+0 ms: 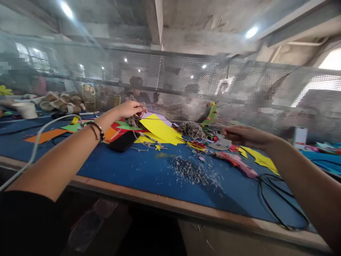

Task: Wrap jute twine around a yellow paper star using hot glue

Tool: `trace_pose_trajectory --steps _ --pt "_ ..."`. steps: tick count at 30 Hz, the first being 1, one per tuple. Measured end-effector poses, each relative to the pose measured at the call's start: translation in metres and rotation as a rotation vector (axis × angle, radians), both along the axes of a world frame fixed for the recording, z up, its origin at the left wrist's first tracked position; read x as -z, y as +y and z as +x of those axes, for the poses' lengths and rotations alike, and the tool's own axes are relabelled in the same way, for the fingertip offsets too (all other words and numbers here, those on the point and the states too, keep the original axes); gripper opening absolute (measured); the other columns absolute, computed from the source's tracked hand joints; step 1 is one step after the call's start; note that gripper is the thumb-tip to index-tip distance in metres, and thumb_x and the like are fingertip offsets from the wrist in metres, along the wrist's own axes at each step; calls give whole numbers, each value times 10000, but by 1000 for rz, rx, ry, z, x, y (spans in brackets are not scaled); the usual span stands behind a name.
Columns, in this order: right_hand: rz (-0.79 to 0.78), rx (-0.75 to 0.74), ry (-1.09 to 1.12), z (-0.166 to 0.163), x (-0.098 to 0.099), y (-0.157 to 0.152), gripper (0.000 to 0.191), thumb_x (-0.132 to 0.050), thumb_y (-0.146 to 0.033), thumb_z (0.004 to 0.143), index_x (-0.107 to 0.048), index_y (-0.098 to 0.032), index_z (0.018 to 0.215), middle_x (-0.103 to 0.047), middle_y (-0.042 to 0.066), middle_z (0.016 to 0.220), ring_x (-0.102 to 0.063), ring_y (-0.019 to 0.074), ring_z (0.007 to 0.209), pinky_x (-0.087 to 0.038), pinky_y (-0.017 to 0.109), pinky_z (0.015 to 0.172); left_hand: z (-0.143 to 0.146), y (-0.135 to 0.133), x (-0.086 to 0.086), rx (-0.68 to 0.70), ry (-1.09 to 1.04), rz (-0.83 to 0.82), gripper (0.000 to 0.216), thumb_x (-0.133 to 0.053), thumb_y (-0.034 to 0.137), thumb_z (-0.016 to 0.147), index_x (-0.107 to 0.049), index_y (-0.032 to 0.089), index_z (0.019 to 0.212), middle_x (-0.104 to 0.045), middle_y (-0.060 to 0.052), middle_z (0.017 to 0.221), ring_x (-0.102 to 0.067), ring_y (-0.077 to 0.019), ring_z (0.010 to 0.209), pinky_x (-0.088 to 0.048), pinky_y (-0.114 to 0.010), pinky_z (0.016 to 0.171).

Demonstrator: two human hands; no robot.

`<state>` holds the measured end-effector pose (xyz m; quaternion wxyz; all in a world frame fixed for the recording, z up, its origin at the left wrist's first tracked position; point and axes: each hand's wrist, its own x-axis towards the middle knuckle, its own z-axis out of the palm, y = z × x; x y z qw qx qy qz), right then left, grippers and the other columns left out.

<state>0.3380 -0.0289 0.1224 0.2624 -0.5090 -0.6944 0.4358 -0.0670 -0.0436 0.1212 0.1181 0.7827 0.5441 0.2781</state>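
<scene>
Twine (183, 122) runs taut above the blue table (138, 170), the left hand (130, 108) closed around one end over the yellow paper (160, 131), the right hand (243, 137) pinching the other near the pink glue gun (237, 163).

Single head-worn view, close above the near edge of the blue worktable (149, 174), facing forward and slightly down across it toward the perforated metal screen (186, 74) at the far side, both forearms reaching in from the lower corners, ceiling lights visible at top.
</scene>
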Motion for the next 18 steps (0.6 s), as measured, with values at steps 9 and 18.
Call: trace_pose_trajectory --steps 9,18 --pt "205 26 42 -21 -7 -54 257 -252 -317 882 -454 -187 791 -219 -81 503 -165 38 393 -129 231 407 -35 2 -14 -103 213 -103 257 -477 288 847 -510 139 1054 -548 -67 1041 -562 -177 865 -481 -363 732" --pt "225 -185 -234 -66 9 -74 508 -366 -433 800 -296 -247 1267 -527 -4 557 -391 107 419 -302 219 378 25 73 -49 49 471 -115 260 -484 273 844 -504 150 1071 -535 -73 1074 -556 -178 882 -482 -364 738"
